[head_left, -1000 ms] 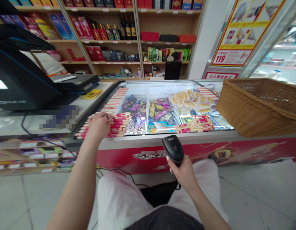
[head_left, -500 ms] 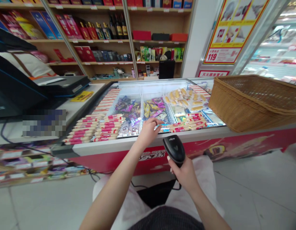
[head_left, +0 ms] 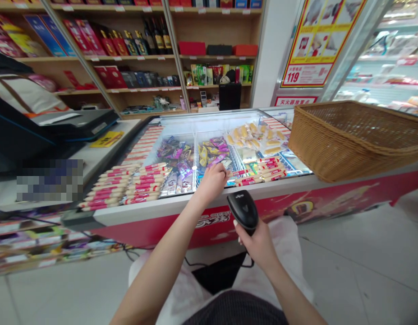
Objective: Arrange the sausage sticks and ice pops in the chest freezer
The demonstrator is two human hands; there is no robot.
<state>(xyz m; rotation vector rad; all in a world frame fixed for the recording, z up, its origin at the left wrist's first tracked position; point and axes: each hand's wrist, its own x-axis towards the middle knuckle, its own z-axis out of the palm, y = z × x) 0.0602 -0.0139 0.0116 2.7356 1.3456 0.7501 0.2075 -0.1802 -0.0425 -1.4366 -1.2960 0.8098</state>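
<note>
In the head view, my right hand [head_left: 258,241] is wrapped around the handle of a black barcode scanner [head_left: 243,210], its head tilted up toward the freezer. My left hand [head_left: 213,180] is over the freezer's front edge, its fingers closed at the left end of a sausage [head_left: 239,173] in a red-labelled wrapper. The fingertips are partly hidden behind the hand. Just right of it lies a small group of similar wrapped sausages [head_left: 271,171] on the glass. Two rows of the same sausages [head_left: 146,183] are on the left of the freezer top.
The chest freezer [head_left: 181,201] holds wrapped ice creams [head_left: 213,151] under its glass, with bagged yellow snacks [head_left: 256,137] on top. A wicker basket [head_left: 347,149] stands at the right. On the left is a counter with a dark checkout device [head_left: 12,126]. Stocked shelves stand behind.
My left hand's fingers have curled in and closed at the sausage's end, and that sausage has shifted slightly left. The view has turned a little. My right hand keeps the scanner.
</note>
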